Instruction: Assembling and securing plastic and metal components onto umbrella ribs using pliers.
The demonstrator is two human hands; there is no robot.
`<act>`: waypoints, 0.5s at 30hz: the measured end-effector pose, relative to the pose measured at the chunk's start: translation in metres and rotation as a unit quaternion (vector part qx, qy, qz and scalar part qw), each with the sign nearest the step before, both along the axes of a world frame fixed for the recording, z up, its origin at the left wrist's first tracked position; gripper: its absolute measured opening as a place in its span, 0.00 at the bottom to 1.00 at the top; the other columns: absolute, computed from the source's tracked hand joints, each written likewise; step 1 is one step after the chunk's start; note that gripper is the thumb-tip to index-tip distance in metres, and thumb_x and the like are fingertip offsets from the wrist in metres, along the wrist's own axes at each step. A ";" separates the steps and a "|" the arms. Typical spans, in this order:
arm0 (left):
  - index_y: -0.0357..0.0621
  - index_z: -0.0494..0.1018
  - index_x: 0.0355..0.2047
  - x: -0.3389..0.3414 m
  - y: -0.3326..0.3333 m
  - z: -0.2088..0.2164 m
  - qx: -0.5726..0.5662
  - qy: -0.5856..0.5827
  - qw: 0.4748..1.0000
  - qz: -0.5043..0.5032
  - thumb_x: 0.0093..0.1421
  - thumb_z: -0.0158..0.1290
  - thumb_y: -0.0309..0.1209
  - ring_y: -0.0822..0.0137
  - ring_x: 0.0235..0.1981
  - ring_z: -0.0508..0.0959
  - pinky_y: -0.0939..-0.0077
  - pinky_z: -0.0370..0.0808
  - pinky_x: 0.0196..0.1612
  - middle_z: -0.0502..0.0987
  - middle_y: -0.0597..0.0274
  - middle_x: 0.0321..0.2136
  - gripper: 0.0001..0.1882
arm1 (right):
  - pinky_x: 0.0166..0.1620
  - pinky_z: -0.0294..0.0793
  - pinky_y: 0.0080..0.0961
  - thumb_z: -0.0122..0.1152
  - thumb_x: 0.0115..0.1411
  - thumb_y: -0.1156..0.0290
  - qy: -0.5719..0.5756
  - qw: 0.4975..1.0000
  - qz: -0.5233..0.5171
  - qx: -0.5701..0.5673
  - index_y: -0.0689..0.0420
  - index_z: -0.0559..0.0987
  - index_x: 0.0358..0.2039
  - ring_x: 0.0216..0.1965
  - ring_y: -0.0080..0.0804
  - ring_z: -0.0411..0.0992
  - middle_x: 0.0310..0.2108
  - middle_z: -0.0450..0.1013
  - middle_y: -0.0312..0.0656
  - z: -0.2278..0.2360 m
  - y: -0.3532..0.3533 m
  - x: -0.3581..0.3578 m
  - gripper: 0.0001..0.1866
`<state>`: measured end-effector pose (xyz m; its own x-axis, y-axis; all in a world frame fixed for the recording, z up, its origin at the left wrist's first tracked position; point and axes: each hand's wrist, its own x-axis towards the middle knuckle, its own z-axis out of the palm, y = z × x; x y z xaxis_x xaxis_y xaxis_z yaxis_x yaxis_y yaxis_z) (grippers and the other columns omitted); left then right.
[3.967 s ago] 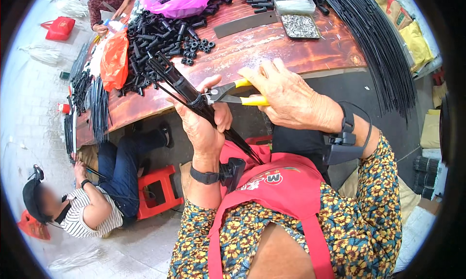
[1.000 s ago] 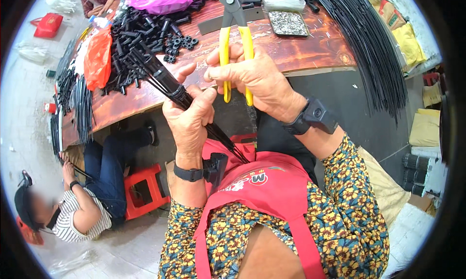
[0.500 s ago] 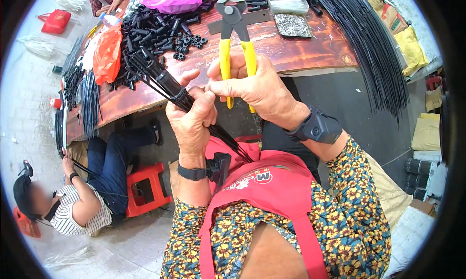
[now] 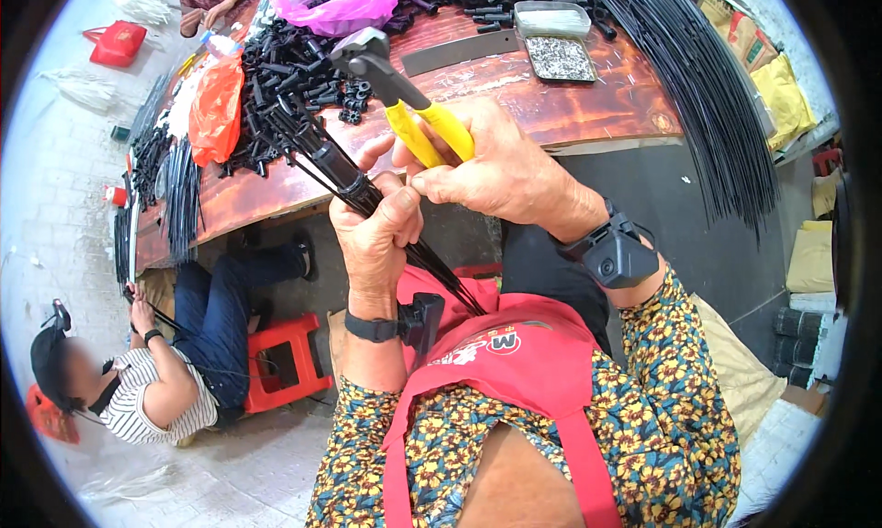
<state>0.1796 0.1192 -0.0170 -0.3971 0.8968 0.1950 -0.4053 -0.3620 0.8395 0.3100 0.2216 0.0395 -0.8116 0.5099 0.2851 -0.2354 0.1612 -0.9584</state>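
Two trays on the worktop (image 4: 588, 114): one metal tray (image 4: 560, 57) holds small fasteners.
Left hand (image 4: 377, 238) grips black rods (image 4: 340, 174); right hand (image 4: 501, 174) clasps yellow-handled pliers (image 4: 404, 96), now tilted leftward.

Pink bag (image 4: 340, 0), orange bag (image 4: 216, 105) on table; contents unclear.

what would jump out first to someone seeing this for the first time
At centre, the right hand grips yellow-handled pliers while the left hand clutches a bundle of thin black rods. Behind them, a reddish wooden table is heaped with small black parts, with an orange bag at its left. At lower left, another person sits on a red stool.
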 end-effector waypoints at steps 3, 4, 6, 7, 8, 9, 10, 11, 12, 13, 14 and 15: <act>0.29 0.61 0.55 0.000 0.000 -0.001 0.022 -0.043 0.999 -0.006 0.60 0.55 0.37 0.77 0.10 0.60 0.83 0.60 0.13 0.63 0.68 0.13 0.30 | 0.23 0.74 0.19 0.58 0.51 0.79 0.059 0.995 -0.026 -0.074 0.65 0.76 0.34 0.20 0.20 0.72 0.22 0.74 0.38 -0.006 -0.010 -0.011 0.08; 0.31 0.60 0.57 -0.004 0.001 -0.008 0.048 -0.025 0.998 -0.019 0.63 0.44 0.56 0.76 0.10 0.60 0.82 0.59 0.14 0.62 0.67 0.12 0.38 | 0.20 0.74 0.19 0.58 0.52 0.80 0.083 0.988 -0.062 -0.115 0.65 0.75 0.34 0.18 0.21 0.72 0.21 0.74 0.39 -0.007 -0.015 -0.016 0.08; 0.32 0.59 0.57 -0.001 0.001 -0.004 0.042 -0.041 0.998 -0.016 0.62 0.38 0.62 0.75 0.10 0.60 0.82 0.59 0.14 0.62 0.67 0.12 0.42 | 0.19 0.74 0.18 0.57 0.52 0.80 0.095 0.984 -0.115 -0.102 0.65 0.74 0.34 0.16 0.21 0.72 0.21 0.74 0.39 -0.018 -0.022 -0.029 0.07; 0.33 0.59 0.58 0.001 0.001 -0.002 0.036 -0.059 0.998 -0.013 0.60 0.33 0.68 0.75 0.10 0.60 0.82 0.58 0.14 0.62 0.67 0.13 0.46 | 0.18 0.73 0.18 0.56 0.53 0.80 0.105 0.976 -0.169 -0.089 0.65 0.74 0.33 0.15 0.21 0.72 0.21 0.74 0.39 -0.020 -0.025 -0.033 0.06; 0.36 0.59 0.59 0.002 0.000 -0.001 0.005 -0.085 0.996 -0.006 0.59 0.28 0.71 0.75 0.10 0.59 0.82 0.58 0.13 0.63 0.67 0.14 0.49 | 0.18 0.72 0.18 0.56 0.54 0.80 0.113 0.976 -0.172 -0.075 0.63 0.74 0.34 0.15 0.19 0.71 0.22 0.73 0.38 -0.019 -0.027 -0.035 0.06; 0.36 0.59 0.59 0.003 0.000 0.001 0.006 -0.085 0.996 -0.004 0.59 0.28 0.71 0.75 0.10 0.59 0.82 0.58 0.13 0.63 0.67 0.14 0.49 | 0.18 0.72 0.18 0.56 0.54 0.80 0.113 0.976 -0.170 -0.075 0.63 0.74 0.34 0.15 0.19 0.71 0.22 0.73 0.38 -0.019 -0.030 -0.036 0.06; 0.39 0.64 0.55 0.004 0.001 0.005 0.007 -0.097 0.995 0.004 0.60 0.30 0.68 0.75 0.10 0.61 0.83 0.59 0.12 0.65 0.68 0.15 0.43 | 0.17 0.70 0.18 0.56 0.54 0.80 0.097 0.978 -0.163 -0.091 0.62 0.74 0.34 0.15 0.19 0.70 0.22 0.73 0.37 -0.018 -0.032 -0.036 0.06; 0.42 0.68 0.51 0.005 0.001 0.006 0.009 -0.109 0.994 0.013 0.62 0.32 0.65 0.76 0.11 0.63 0.83 0.59 0.11 0.68 0.68 0.17 0.39 | 0.16 0.69 0.18 0.56 0.55 0.79 0.081 0.979 -0.156 -0.107 0.60 0.74 0.35 0.14 0.18 0.69 0.22 0.73 0.36 -0.017 -0.035 -0.037 0.06; 0.44 0.68 0.49 0.006 0.002 0.006 0.000 -0.110 0.993 0.037 0.64 0.31 0.64 0.77 0.11 0.64 0.84 0.60 0.10 0.70 0.69 0.19 0.36 | 0.15 0.66 0.17 0.58 0.56 0.78 0.069 0.977 -0.163 -0.115 0.59 0.75 0.35 0.14 0.17 0.68 0.23 0.72 0.35 -0.016 -0.037 -0.037 0.06; 0.44 0.68 0.49 0.006 0.001 0.006 0.000 -0.111 0.993 0.040 0.64 0.31 0.64 0.77 0.11 0.64 0.84 0.60 0.10 0.70 0.69 0.19 0.36 | 0.15 0.66 0.17 0.58 0.56 0.78 0.069 0.978 -0.161 -0.116 0.59 0.75 0.35 0.14 0.17 0.68 0.23 0.72 0.35 -0.015 -0.038 -0.038 0.06; 0.45 0.69 0.48 0.007 0.000 0.007 -0.007 -0.123 0.991 0.044 0.64 0.31 0.64 0.76 0.10 0.64 0.84 0.60 0.10 0.69 0.69 0.18 0.35 | 0.15 0.66 0.17 0.58 0.56 0.78 0.074 0.978 -0.159 -0.116 0.59 0.75 0.35 0.14 0.16 0.68 0.22 0.72 0.34 -0.014 -0.039 -0.038 0.06; 0.46 0.69 0.47 0.007 0.000 0.007 -0.013 -0.135 0.990 0.048 0.64 0.30 0.63 0.76 0.10 0.63 0.83 0.60 0.10 0.68 0.69 0.17 0.35 | 0.15 0.66 0.16 0.58 0.57 0.79 0.078 0.977 -0.158 -0.116 0.59 0.75 0.36 0.14 0.16 0.67 0.22 0.71 0.34 -0.014 -0.039 -0.038 0.06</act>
<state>0.1867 0.1191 -0.0101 -0.5145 0.8562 0.0474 -0.5808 -0.3886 0.7153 0.2718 0.1826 0.0255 -0.5590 0.7936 0.2402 -0.3562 0.0319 -0.9339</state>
